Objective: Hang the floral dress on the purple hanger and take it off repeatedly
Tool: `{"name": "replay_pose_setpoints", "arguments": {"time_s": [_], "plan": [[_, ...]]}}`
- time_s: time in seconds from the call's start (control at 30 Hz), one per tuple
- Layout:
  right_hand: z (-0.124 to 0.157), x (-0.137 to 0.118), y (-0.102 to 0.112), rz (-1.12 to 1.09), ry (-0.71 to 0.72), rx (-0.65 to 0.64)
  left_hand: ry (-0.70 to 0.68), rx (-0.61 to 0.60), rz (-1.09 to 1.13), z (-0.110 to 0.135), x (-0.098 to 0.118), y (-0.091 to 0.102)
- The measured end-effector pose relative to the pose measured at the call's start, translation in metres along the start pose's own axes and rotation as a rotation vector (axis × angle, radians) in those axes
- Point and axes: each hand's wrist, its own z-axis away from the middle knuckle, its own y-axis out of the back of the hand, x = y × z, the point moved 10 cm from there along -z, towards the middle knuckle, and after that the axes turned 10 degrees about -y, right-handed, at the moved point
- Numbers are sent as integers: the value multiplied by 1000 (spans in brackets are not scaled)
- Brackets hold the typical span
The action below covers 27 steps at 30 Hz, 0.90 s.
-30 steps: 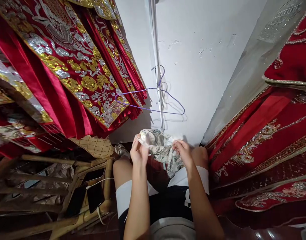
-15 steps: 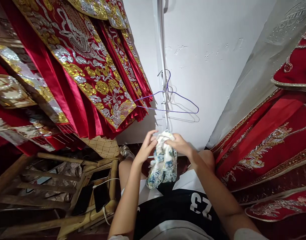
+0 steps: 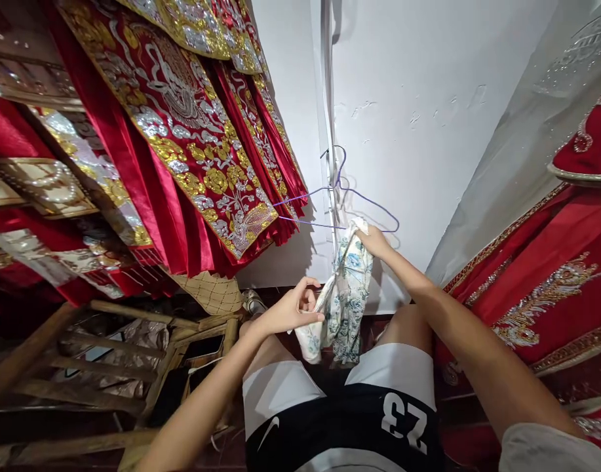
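A small white cloth with a blue floral print [image 3: 348,295] hangs between my hands in front of my knees. My right hand [image 3: 375,240] grips its top edge and holds it up right beside the lower bar of a purple wire hanger [image 3: 352,196]. The hanger hangs from a metal pole [image 3: 326,131] against the white wall. My left hand [image 3: 295,309] pinches the cloth's lower left edge, fingers closed on the fabric.
Red satin garments with gold and silver embroidery [image 3: 182,144] hang at the left, more red embroidered cloth [image 3: 536,295] lies at the right. A bamboo chair [image 3: 133,354] stands at lower left with a dark phone and a white cable on it.
My right hand has lifted the cloth's top edge up to the hanger. My left hand has dropped to the lower edge, so the bunched cloth now hangs stretched out. The view has shifted.
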Motion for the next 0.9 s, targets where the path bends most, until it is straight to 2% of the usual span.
{"name": "replay_pose_setpoints", "arguments": {"time_s": [0.07,0.17,0.23,0.3,0.33,0.37,0.43,0.53,0.63,0.7,0.77,0.9], "plan": [[8,5,29,100,3,100,-12,-12,-244,-3,0,17],[21,-1,69,306,3,258,-27,-42,-555,-15,-4,52],[28,-9,85,362,7,291,-20,-158,-707,-27,-11,69],[33,-15,93,358,2,287,5,-282,-835,-40,-19,84],[35,-17,95,347,-6,282,21,-308,-893,-47,-21,93],[37,-18,97,329,-11,275,38,-293,-953,-54,-20,105],[41,-20,96,275,-2,254,45,-178,-1069,-69,-11,130],[46,-21,90,203,16,223,-57,67,-1205,-89,25,159],[51,-20,85,219,22,211,-212,239,-1246,-101,62,167],[53,-21,86,244,50,218,-233,250,-1243,-103,71,166],[53,-22,92,246,86,241,-197,163,-1214,-101,64,161],[52,-23,99,240,89,284,-193,-120,-1123,-78,31,142]]}}
